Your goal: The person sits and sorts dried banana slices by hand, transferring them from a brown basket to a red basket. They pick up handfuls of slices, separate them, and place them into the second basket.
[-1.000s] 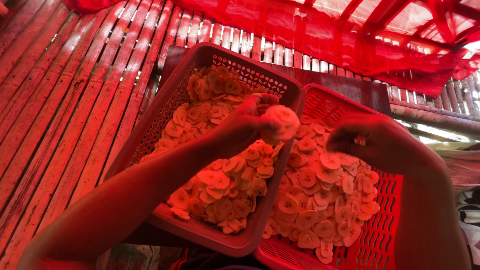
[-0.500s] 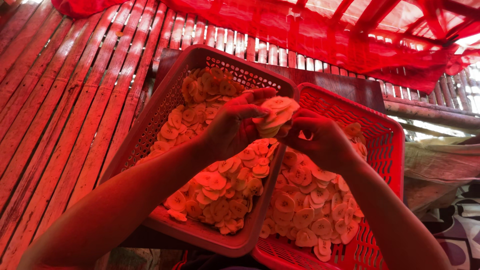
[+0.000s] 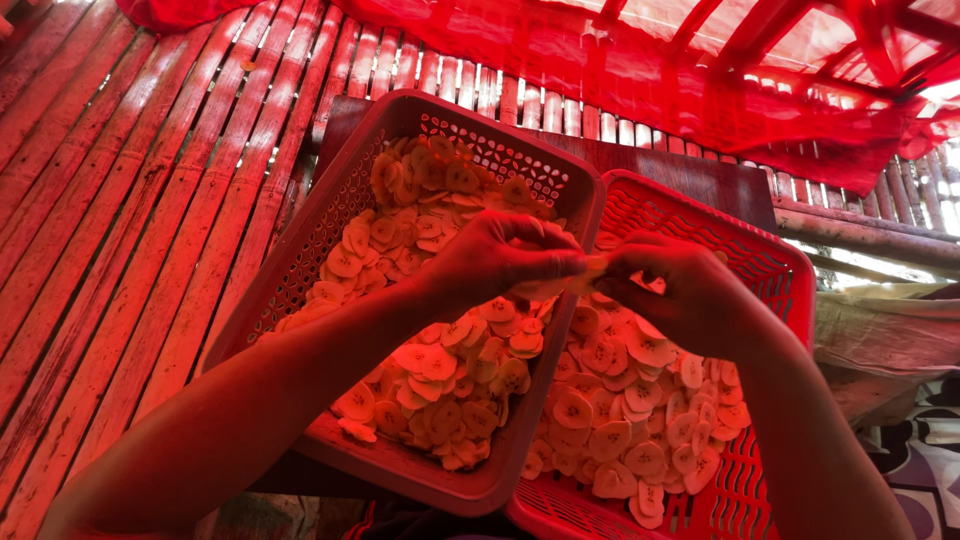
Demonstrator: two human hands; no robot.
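Above the seam between two red baskets, the left hand [image 3: 495,262] and right hand [image 3: 680,295] meet, fingers pinched on a clump of slices [image 3: 596,265]; both baskets already hold many loose slices.

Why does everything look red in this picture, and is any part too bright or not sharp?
Head view: a strong red cast covers the whole scene, seemingly from light passing through the red netting overhead. The top right corner is blown out to near white. Both baskets and the fruit slices look sharp. The left hand and right hand are slightly soft at the fingertips, and what they hold cannot be made out clearly.
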